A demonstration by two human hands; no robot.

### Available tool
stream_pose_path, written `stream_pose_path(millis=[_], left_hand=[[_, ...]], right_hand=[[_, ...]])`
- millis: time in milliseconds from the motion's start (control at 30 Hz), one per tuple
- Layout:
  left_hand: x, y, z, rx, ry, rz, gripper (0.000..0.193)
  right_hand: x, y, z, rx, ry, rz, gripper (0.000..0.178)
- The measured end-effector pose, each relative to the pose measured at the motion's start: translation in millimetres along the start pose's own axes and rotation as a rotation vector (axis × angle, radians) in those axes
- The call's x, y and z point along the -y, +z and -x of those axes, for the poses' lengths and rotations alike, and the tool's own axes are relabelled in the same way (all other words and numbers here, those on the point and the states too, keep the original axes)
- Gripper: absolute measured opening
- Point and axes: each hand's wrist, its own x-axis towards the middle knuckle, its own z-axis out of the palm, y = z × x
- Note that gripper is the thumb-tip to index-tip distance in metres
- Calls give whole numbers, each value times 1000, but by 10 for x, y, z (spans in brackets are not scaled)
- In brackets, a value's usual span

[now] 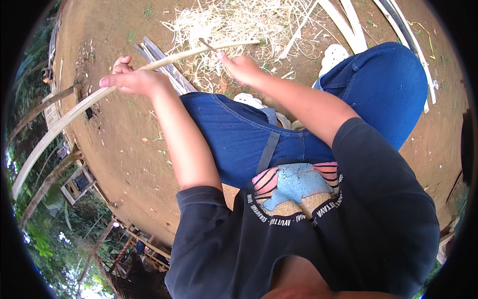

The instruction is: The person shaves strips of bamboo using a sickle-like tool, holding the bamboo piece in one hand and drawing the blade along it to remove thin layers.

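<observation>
A long pale bamboo strip (59, 124) runs from the far left across in front of me, its tip over the heap of shavings. My left hand (130, 80) is closed around the strip near its middle, thumb stretched along it. Beyond my knees, my right hand (241, 69) is closed on a knife (207, 45). Only a short piece of thin, dark blade shows, lying across the strip; the handle is hidden in the fist.
Curly pale shavings (219, 22) cover the dirt ground ahead. Several split strips (343, 22) lie at the far right, and flat grey slats (167, 67) lie beside my left knee. My legs in blue trousers (388, 84) are bent. A wooden structure (77, 184) stands at the left.
</observation>
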Motion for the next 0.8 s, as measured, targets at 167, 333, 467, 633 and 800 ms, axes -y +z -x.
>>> stream_pose_path(millis=[167, 333, 467, 633, 800], left_hand=[[84, -88, 7, 38, -1, 52, 73], [-47, 54, 112, 104, -44, 279, 68], [-150, -35, 140, 201, -75, 378, 64], [-732, -189, -24, 216, 126, 498, 65], [-1432, -347, -169, 237, 311, 610, 67]], right_hand=[[405, 131, 113, 69, -333, 66, 65], [-285, -425, -267, 8, 82, 175, 72], [-307, -128, -132, 29, 181, -136, 74], [683, 14, 245, 73, -85, -80, 68], [1217, -33, 548, 69, -641, 12, 72]])
